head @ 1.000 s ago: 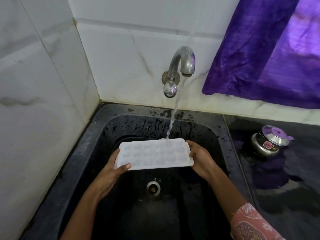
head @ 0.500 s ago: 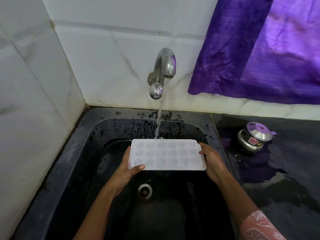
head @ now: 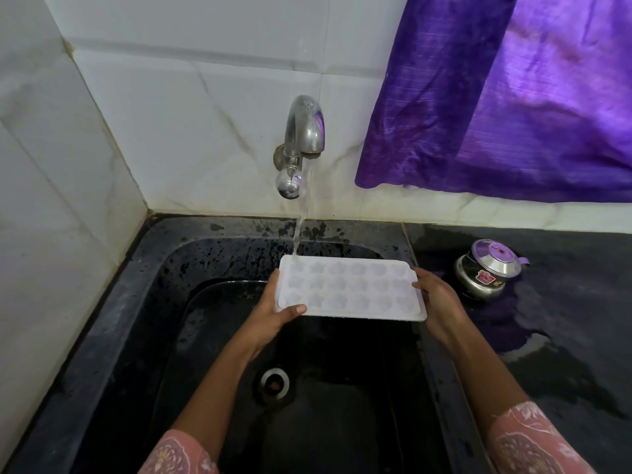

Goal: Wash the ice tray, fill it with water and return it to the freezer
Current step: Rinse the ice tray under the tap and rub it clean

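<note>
This is a home kitchen, at its washing-up corner. A deep black sink (head: 160,258) with a round drain (head: 274,383) is set into a dark, wet counter (head: 574,302). A metal tap (head: 304,131) runs water (head: 301,224) from a wall of white marbled tiles (head: 205,114). A small lidded steel pot (head: 485,273) stands on the counter, and a purple curtain (head: 513,97) hangs above.

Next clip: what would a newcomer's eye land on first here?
First, the white ice tray, gripped at its short ends by the left hand and right hand over the black sink. Water from the steel tap lands on its far left corner. Then the purple curtain at upper right, and a small steel pot on the wet counter beside the sink.
</note>
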Tool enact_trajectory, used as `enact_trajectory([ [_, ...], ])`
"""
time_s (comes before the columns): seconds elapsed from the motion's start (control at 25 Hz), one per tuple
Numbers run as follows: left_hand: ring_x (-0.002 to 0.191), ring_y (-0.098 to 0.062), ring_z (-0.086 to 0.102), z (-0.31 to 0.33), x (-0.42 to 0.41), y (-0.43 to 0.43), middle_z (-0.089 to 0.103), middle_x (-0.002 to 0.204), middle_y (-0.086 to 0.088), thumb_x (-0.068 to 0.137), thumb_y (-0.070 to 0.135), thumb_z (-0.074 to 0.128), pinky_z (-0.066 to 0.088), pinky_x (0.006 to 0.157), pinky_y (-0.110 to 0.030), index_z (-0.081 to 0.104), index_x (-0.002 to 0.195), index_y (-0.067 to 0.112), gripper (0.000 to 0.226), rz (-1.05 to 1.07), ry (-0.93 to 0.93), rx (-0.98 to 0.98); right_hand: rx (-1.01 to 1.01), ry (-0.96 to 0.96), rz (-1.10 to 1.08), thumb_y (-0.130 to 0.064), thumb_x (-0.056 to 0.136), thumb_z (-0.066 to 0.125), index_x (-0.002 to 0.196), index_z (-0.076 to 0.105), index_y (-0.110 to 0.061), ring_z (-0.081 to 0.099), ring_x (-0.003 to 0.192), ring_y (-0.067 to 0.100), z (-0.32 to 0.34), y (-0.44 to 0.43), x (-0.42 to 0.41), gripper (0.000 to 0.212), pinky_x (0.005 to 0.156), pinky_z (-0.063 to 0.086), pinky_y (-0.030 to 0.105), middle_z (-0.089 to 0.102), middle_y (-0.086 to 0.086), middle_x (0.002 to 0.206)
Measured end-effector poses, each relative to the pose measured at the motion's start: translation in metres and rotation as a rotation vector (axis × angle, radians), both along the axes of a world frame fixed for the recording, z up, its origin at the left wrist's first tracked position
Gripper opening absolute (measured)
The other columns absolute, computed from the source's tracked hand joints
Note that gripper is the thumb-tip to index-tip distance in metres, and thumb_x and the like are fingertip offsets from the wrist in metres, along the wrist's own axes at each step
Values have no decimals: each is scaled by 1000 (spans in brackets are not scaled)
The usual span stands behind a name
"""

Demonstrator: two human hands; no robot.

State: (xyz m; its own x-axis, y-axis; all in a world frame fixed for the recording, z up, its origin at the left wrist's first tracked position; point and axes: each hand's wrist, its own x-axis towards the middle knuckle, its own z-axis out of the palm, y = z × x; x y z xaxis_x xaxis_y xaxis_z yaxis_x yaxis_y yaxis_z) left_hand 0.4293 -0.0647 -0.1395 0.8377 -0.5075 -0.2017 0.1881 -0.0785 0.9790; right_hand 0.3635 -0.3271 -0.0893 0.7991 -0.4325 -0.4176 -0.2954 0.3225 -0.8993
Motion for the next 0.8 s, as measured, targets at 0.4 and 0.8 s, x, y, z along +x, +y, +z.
enact_trajectory([
  [0.4, 119, -12, 47, 2, 19, 41, 47, 130, 9, 75, 13, 71, 38, 103, -32, 29, 139, 28, 78, 193, -33, 28, 42, -19, 49, -3, 91, 37, 107, 59, -1, 64, 76, 25, 2, 47, 41, 28, 56, 55, 31, 67, 10, 93],
  [0.8, 111, -9, 50, 2, 22, 105, 49, 121, 12, 87, 3, 59, 39, 89, -18, 30, 138, 27, 63, 370, -17, 17, 20, 26, 139, -2, 86, 38, 118, 57, -6, 59, 106, 35, -17, 106, 81, 38, 78, 52, 42, 62, 15, 119],
])
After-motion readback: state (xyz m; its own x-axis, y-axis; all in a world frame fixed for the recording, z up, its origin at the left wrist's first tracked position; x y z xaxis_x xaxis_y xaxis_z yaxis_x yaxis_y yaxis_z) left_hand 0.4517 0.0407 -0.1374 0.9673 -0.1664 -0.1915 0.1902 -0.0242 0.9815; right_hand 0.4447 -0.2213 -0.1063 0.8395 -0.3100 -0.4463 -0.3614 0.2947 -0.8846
